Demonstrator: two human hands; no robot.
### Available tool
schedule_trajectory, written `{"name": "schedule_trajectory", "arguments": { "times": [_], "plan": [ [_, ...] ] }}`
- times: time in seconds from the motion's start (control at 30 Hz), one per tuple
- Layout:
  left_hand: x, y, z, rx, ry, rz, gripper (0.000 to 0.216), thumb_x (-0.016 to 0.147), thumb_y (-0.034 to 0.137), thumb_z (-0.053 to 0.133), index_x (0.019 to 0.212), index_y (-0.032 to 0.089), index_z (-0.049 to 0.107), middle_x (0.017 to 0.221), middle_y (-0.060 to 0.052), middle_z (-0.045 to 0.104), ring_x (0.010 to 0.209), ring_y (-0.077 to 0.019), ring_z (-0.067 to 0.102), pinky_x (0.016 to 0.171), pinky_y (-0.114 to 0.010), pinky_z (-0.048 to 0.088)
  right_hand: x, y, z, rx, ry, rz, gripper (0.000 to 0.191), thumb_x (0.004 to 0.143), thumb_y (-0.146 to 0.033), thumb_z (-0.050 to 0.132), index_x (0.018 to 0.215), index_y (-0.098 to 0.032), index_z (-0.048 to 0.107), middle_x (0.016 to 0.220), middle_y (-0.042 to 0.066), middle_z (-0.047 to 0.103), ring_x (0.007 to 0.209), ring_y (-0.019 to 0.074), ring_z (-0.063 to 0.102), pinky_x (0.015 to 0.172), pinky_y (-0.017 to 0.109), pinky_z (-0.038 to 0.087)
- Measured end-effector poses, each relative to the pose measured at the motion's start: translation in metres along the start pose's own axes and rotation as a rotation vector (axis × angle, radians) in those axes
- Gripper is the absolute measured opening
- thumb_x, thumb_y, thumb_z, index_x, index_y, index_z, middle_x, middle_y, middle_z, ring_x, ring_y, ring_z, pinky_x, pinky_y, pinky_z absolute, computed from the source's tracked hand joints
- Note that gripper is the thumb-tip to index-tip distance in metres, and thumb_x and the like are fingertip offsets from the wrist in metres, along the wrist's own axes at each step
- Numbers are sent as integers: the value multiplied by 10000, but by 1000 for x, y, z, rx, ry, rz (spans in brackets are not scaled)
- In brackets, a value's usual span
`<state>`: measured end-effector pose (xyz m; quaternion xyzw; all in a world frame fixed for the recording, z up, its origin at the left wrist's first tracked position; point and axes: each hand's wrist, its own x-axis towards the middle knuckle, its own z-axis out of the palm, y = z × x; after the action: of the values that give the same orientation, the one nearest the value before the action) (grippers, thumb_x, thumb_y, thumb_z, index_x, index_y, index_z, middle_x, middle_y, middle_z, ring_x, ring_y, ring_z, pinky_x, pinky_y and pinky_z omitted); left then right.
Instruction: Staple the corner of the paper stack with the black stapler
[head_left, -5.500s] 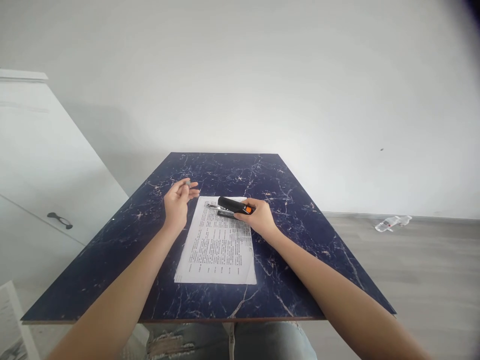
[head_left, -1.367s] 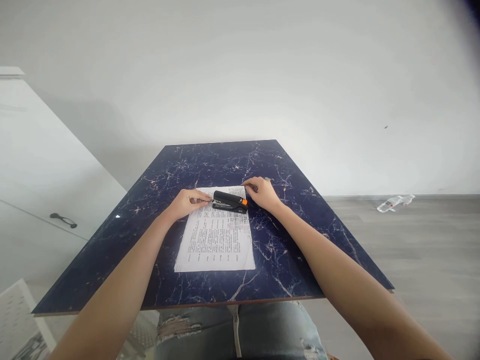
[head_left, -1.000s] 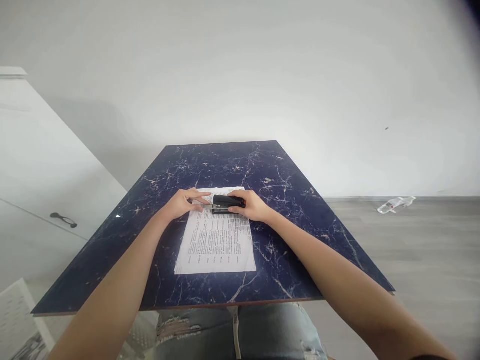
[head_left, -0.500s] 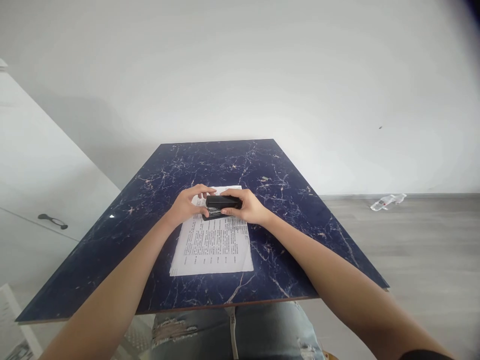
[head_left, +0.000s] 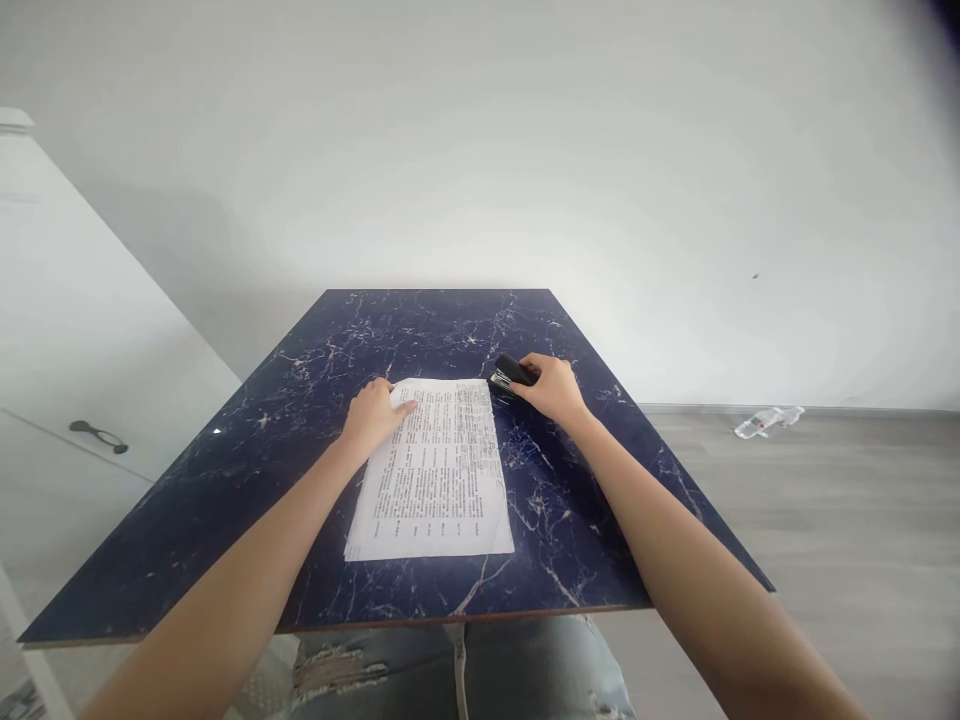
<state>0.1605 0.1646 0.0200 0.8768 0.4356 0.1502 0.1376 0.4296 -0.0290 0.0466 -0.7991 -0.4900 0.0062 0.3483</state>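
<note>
A small stack of printed paper sheets lies on the dark blue marbled table. At its upper left edge is my left hand, the thumb lying over the print and the other fingers curled at the edge, partly hidden. My right hand is closed around a black stapler just past the upper right corner of the sheets. The stapler's front points left toward that corner. Whether it touches the paper, I cannot tell.
Left of the table stands a white cabinet with a dark handle. A pale wall rises behind the table. On the grey floor to the right lies a clear plastic item.
The stapler has moved right, off the paper, in my right hand. My left hand has left the stapler and moved to the sheets' left edge. The view has shifted slightly.
</note>
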Motion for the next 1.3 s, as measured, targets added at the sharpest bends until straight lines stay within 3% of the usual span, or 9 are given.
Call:
{"name": "schedule_trajectory", "arguments": {
  "times": [0.17,0.33,0.43,0.6,0.7,0.8,0.9,1.07,1.3],
  "plan": [
    [3,3,2,-232,53,16,317,867,289,677,1145,138,653,1154,-180,728,1082,-350,689,931,-438,516,-2,0,-3,-112,-77,-42,233,717,-229,687,947,-216,649,845,34,708,725,199,610,594,276,399],
    [11,-9,-4,-531,223,136,289,921,322,573,1112,149,703,1146,-128,758,1069,-303,707,947,-412,534,-7,-13,-10,-80,-266,-219,187,720,-217,642,904,-213,607,843,11,680,733,178,589,643,275,388],
    [12,-14,-6,-700,217,168,324,924,359,588,1134,151,719,1143,-112,766,1060,-293,718,941,-405,547,-9,-18,-15,-22,-390,-277,182,720,-193,622,902,-204,613,845,4,671,746,170,587,668,279,392],
    [12,-14,-7,-721,302,101,281,911,313,612,1102,149,736,1133,-119,770,1034,-292,725,936,-419,547,-15,-31,-20,100,-557,-358,146,724,-169,620,867,-195,606,835,-8,650,731,142,564,700,283,397],
    [11,-15,-8,-699,320,83,267,907,287,610,1092,148,743,1129,-122,773,1020,-293,729,928,-421,548,-21,-43,-17,113,-601,-357,133,806,-277,652,908,-199,616,861,10,653,730,148,564,675,285,387],
    [12,-16,-9,-720,324,59,280,910,292,608,1114,154,742,1153,-116,769,1019,-288,731,932,-421,550,-26,-52,-9,79,-572,-276,302,959,-474,534,858,-198,603,816,30,642,678,158,538,631,293,357],
    [12,-17,-10,-729,330,64,288,909,288,608,1126,151,741,1163,-121,766,1034,-291,730,940,-423,549,-28,-56,2,-19,-425,-168,502,1048,-517,325,718,-198,528,707,32,596,623,162,494,603,297,314],
    [12,-16,-9,-737,338,69,280,908,280,610,1120,161,749,1145,-115,772,1032,-291,731,931,-423,553,-31,-60,17,-210,-311,-93,530,1058,-454,295,619,-200,450,634,21,555,577,158,452,583,287,262],
    [13,-16,-5,-771,311,39,282,902,292,624,1127,173,746,1174,-111,764,1030,-285,730,954,-433,549,-33,-65,19,-332,-292,-95,536,1066,-395,289,648,-190,554,694,57,619,601,167,506,589,283,263]
  ]
}}
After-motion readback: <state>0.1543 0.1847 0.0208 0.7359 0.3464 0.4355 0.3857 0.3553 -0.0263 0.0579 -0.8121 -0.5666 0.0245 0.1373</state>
